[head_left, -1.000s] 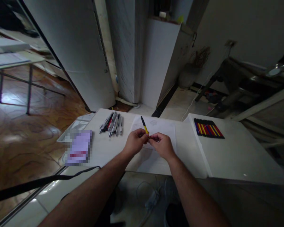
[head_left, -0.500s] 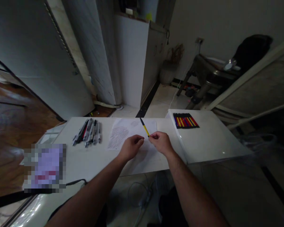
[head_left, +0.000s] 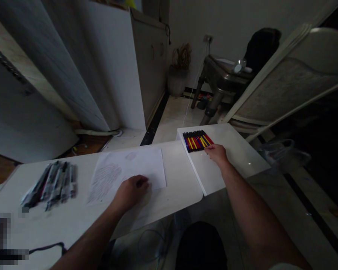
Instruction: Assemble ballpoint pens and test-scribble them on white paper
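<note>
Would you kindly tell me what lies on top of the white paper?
The left hand covers part of the near edge of the paper; contact is unclear. Scribbled lines show on the paper; anything beneath the hand is hidden.

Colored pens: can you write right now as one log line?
right grip: at near-right end of colored pens, hold unclear | left grip: over near edge of paper | loose pens: left of paper

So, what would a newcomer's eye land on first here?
Probably the bright row of red, yellow and blue black-ended pens on the right-hand glossy white tabletop, the right hand at its near right corner. Next, the scribbled white paper sheet, partly under the left hand, and the loose pile of see-through and black pens left of the sheet.
</note>
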Tool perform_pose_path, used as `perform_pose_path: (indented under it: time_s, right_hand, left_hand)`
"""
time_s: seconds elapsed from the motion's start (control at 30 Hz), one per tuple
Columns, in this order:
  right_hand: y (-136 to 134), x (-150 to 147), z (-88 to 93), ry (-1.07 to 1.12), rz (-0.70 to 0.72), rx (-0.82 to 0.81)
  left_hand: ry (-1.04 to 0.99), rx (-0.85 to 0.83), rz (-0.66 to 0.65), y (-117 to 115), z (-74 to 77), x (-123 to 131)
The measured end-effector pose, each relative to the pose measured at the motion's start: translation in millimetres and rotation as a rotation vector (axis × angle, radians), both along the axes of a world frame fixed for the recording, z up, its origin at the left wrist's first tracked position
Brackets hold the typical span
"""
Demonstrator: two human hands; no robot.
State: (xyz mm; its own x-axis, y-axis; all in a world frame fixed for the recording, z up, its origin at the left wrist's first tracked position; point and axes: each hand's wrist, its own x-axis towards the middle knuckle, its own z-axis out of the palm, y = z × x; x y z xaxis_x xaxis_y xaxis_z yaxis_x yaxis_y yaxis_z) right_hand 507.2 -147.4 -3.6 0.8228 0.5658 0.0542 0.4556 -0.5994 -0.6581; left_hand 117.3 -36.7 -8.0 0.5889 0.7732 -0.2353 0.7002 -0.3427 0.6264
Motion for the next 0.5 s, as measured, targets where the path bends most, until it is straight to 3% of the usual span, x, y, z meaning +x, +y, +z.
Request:
perform_pose_path:
  time_s: [0.23, 0.5]
  right_hand:
    - [4, 73, -0.4, -0.063, -0.099, -0.085]
    - [14, 115, -6.8, -0.078, -0.091, -0.169]
  left_hand:
    - [0.042, -0.083, 0.022, 3, 6.3, 4]
    - [0.023, -0.090, 0.042, 3, 5.7, 2]
